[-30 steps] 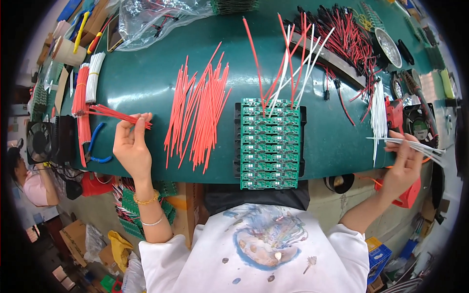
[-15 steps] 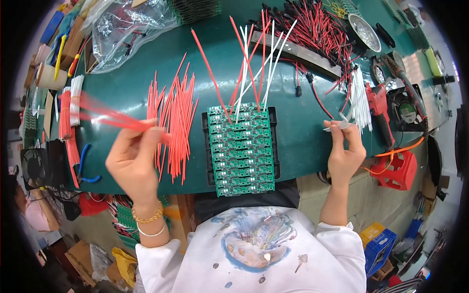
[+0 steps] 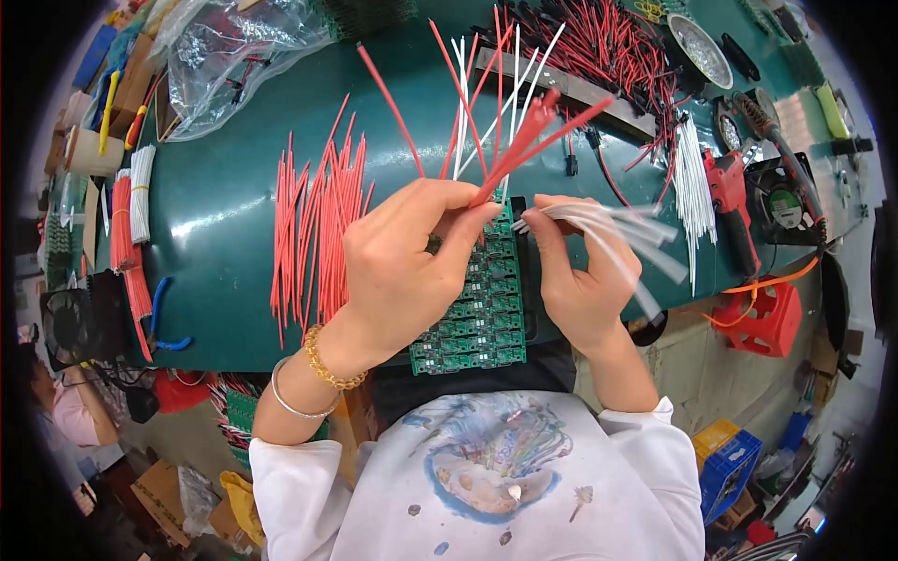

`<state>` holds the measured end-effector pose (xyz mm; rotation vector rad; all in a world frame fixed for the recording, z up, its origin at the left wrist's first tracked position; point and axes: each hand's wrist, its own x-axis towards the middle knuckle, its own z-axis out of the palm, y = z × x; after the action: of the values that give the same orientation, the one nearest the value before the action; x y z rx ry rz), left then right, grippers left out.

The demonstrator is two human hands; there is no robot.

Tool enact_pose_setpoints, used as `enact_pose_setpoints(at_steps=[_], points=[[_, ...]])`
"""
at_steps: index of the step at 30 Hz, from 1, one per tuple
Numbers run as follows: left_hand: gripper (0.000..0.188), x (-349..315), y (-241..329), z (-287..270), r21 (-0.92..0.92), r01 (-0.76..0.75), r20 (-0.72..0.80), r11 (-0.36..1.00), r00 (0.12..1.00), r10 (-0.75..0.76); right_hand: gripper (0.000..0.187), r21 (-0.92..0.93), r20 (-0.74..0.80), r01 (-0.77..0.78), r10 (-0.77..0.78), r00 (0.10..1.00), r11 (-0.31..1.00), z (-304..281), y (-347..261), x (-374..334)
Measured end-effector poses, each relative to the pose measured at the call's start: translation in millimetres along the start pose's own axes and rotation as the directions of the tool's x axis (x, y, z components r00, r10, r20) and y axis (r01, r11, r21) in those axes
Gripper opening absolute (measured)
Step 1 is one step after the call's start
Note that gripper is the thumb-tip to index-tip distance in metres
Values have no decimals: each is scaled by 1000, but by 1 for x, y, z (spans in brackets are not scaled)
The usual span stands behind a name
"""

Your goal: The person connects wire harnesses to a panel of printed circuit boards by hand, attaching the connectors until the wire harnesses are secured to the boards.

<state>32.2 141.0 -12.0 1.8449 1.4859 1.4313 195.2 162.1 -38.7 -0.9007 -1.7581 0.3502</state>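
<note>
My left hand (image 3: 407,271) pinches a small bunch of red wires (image 3: 533,140) that point up and to the right. My right hand (image 3: 575,276) grips a bunch of white wires (image 3: 622,234), blurred and fanning to the right. Both hands hover over a green panel of circuit boards (image 3: 477,318) lying on the dark green bench (image 3: 215,234). Red and white wires (image 3: 468,103) stand up from the far end of the panel. A loose spread of cut red wires (image 3: 313,224) lies on the bench just left of my left hand.
White wire bundles (image 3: 692,182) and a heap of red and black wires (image 3: 608,47) lie at the right. A red tool (image 3: 734,210), a small fan (image 3: 786,196), a metal dish (image 3: 702,51), a plastic bag (image 3: 238,56), blue-handled pliers (image 3: 164,318) and bound wire bundles (image 3: 131,224) ring the bench.
My left hand carried the red wires from the far left to the panel. My right hand brought the white wires in from the right. Both hands now meet over the boards.
</note>
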Motion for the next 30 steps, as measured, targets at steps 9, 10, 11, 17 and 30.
enact_pose_setpoints(at_steps=[9, 10, 11, 17, 30], points=[[12, 0, -5, 5, 63, -120, 13, 991, 993, 119, 19, -32, 20, 11, -10, 1000, 999, 4, 0, 1], [12, 0, -6, 6, 62, -132, 7, 989, 991, 132, 19, -32, 23, 20, -20, 1000, 999, 4, 1, 1], [12, -1, -6, 5, 64, -130, 7, 989, 992, 129, 19, -31, 26, 30, -29, 999, 999, 5, 1, 1], [12, -2, -4, 6, 125, -187, 17, 974, 982, 186, 19, -35, 42, 27, -26, 999, 999, 3, 0, 0], [12, -1, -2, -13, 5, 35, -49, 999, 998, -35, 18, -103, 45, 13, -9, 999, 995, 4, -2, 1]])
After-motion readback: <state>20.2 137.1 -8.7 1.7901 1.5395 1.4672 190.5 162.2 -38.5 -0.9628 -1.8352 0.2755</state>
